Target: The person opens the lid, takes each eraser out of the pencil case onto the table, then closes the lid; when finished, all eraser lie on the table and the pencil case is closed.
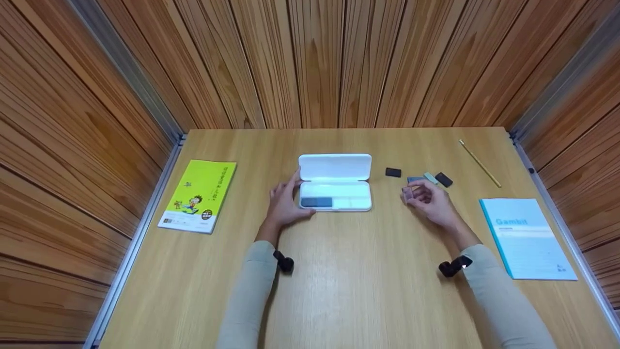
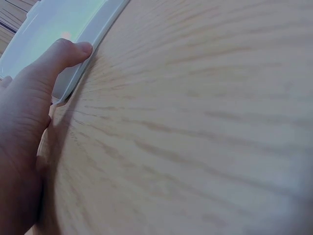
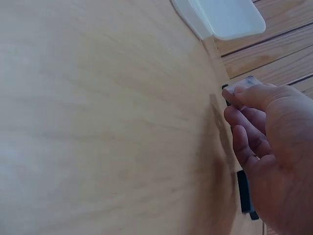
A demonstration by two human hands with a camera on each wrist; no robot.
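Note:
A white pencil case (image 1: 335, 189) lies with its lid raised near the table's middle. Two blue-grey blocks (image 1: 316, 202) sit side by side in the left front of its tray. My left hand (image 1: 286, 203) grips the case's left end, its thumb on the front edge and the fingers toward the back left. Right of the case, my right hand (image 1: 433, 203) pinches a small purplish block (image 1: 407, 193), perhaps an eraser, between thumb and fingertips above the table. Just behind that hand are a blue block (image 1: 414, 179), a pale green block (image 1: 430, 178) and a black block (image 1: 443, 180).
Another black block (image 1: 393, 172) lies between the case and the right hand. A gold-coloured pencil (image 1: 479, 163) rests at the back right. A light blue notebook (image 1: 528, 240) lies at the right, a yellow-green book (image 1: 198, 194) at the left. Wooden panels (image 1: 319, 63) wall the table's back.

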